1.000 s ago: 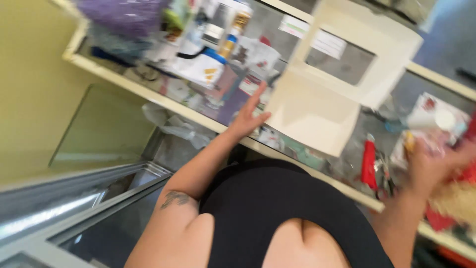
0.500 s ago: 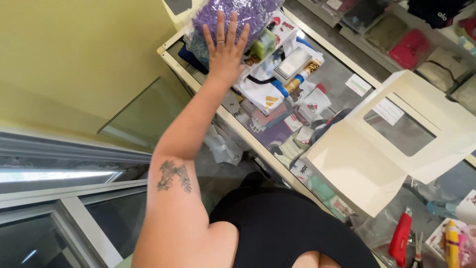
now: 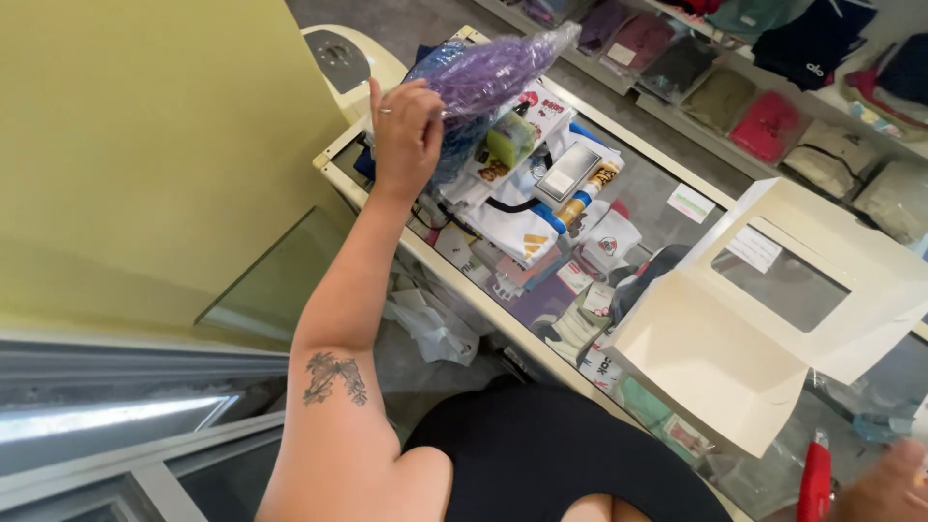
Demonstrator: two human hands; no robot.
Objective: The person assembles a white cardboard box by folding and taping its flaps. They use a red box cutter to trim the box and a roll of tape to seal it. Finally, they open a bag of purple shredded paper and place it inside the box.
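My left hand [image 3: 404, 135] is stretched far out and its fingers are curled on a purple, plastic-wrapped bundle [image 3: 493, 72] that lies on a pile of packets at the far end of the glass counter [image 3: 667, 184]. A ring shows on one finger. My right hand [image 3: 884, 488] is only partly in view at the bottom right corner, beside a red-handled tool [image 3: 815, 478]; what it holds is hidden. An open white cardboard box with a window lid [image 3: 773, 309] sits between the two hands.
White packets, a small green box [image 3: 510, 145] and a grey flat item [image 3: 568, 171] are heaped under the bundle. Folded garments [image 3: 773, 121] lie on a shelf beyond. A yellow wall [image 3: 145, 145] stands at the left, with a glass shelf [image 3: 280, 280] below it.
My left hand has gone from flat, with fingers spread over the purple bundle, to closed on it. The view has swung, so the white box now sits lower right.
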